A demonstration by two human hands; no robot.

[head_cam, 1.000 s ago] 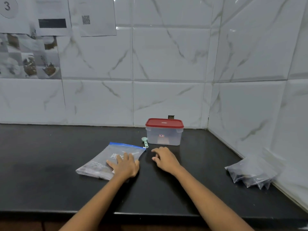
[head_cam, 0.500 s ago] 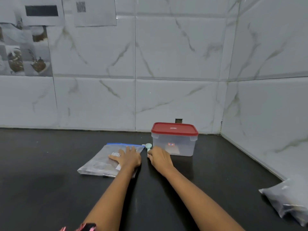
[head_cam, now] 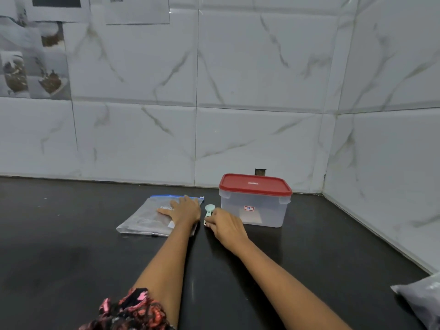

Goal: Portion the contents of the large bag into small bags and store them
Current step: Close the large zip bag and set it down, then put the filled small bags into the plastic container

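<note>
Reaching forward since a second ago, right hand (head_cam: pixel 225 226) now pinches the scoop (head_cam: pixel 208 211) on a black table (head_cam: pixel 71 246). Marble tiles (head_cam: pixel 250 67) behind. Left hand (head_cam: pixel 184 210) lies flat on the bag (head_cam: pixel 147 219).

We count one large clear zip bag with a blue seal (head_cam: pixel 147 217), one pale green plastic scoop (head_cam: pixel 209 210), one clear plastic box with a red lid (head_cam: pixel 254 201), and two bare hands, left (head_cam: pixel 184 210) and right (head_cam: pixel 226 226).

Papers (head_cam: pixel 137 10) taped to the marble-tiled wall (head_cam: pixel 250 67); black countertop (head_cam: pixel 71 258) below.
</note>
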